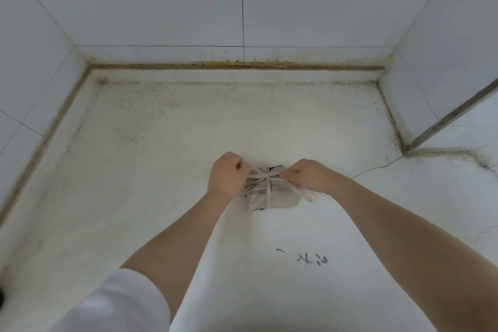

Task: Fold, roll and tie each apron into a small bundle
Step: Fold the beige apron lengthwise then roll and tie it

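White counter (pixel 161 197) holds our small apron bundle (pixel 272 194). Our left hand (pixel 227 175) pinches one string (pixel 265 176) at nine o'clock, our right hand (pixel 307 175) pinches the other at three. We think both pull sideways next.

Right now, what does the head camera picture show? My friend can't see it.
Two hands, left hand and right hand, pull the ties tight across a small grey apron bundle. It sits on a scuffed white counter walled by white tiles.
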`<action>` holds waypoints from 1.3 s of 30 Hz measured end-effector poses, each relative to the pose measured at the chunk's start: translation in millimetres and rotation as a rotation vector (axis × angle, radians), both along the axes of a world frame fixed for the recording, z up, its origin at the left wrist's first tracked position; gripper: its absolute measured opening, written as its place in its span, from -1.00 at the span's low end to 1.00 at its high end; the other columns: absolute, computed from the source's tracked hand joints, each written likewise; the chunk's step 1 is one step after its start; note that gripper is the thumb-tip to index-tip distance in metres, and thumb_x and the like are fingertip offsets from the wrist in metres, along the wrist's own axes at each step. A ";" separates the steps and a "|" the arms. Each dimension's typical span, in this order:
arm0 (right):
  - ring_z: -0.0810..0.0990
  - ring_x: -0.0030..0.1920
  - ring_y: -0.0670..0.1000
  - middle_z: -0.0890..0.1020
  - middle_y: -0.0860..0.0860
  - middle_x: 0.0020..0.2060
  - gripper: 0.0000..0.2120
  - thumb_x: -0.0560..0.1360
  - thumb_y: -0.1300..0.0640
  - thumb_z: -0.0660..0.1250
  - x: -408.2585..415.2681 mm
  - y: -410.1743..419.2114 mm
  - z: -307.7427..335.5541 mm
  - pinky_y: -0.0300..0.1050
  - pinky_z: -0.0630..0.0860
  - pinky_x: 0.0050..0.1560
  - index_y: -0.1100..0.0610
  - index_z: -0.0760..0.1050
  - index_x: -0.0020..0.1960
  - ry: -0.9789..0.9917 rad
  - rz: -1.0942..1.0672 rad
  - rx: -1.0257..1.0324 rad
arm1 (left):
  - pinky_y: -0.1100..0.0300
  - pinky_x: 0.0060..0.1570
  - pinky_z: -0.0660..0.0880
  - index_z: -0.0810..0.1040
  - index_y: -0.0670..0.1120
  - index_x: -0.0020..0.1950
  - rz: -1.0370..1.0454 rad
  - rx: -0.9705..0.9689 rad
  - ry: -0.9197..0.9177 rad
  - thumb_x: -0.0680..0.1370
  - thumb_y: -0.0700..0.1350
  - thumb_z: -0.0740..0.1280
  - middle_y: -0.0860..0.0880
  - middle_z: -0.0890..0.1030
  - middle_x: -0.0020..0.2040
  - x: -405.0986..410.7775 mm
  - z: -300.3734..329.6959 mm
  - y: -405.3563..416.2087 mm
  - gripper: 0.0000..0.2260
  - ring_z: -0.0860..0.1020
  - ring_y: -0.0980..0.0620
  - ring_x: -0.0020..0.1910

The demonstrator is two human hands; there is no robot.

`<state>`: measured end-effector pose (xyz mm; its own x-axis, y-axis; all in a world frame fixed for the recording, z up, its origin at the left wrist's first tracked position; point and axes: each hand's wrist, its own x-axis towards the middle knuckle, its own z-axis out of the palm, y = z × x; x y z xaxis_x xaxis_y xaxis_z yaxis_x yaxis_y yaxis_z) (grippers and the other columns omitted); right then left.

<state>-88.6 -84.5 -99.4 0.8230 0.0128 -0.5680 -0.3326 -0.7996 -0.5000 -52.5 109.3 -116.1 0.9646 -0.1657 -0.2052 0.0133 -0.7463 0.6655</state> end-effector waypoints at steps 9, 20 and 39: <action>0.46 -0.30 0.02 0.52 0.02 -0.29 -0.64 0.43 -0.17 0.35 -2.2 20.2 6.8 -0.11 0.35 -0.25 0.11 0.37 -0.20 0.018 0.039 -0.063 | 0.23 -0.40 0.22 0.45 -0.05 -0.55 0.190 -0.831 0.575 0.39 -0.13 0.26 -0.08 0.64 -0.08 -2.5 28.6 -9.9 -0.71 0.33 0.07 -0.40; 0.38 -0.40 -0.01 0.43 0.03 -0.41 -0.63 0.58 0.05 0.19 -3.2 3.2 4.4 -0.19 0.28 -0.37 0.07 0.44 -0.39 0.077 0.115 -0.052 | 0.20 -0.08 0.31 0.43 -0.03 -0.61 0.433 -0.990 0.471 0.56 -0.21 0.18 -0.05 0.54 -0.21 3.2 22.9 2.1 -0.50 0.42 0.03 -0.24; 0.11 -0.56 -0.06 0.18 -0.07 -0.56 -0.55 0.60 0.05 0.13 22.2 39.4 43.7 -0.32 0.01 -0.53 0.04 0.15 -0.45 -0.109 -0.590 0.719 | 0.23 -0.51 -0.03 0.10 0.00 -0.44 0.386 -0.857 0.532 0.62 -0.01 0.14 0.07 0.12 -0.58 13.2 55.1 -21.6 -0.56 0.06 0.09 -0.59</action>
<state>-66.4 -45.1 -55.7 0.8566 -0.1057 -0.5050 -0.5082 -0.0036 -0.8612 -39.3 87.7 -61.0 0.8039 -0.1572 -0.5736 0.5894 0.0815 0.8037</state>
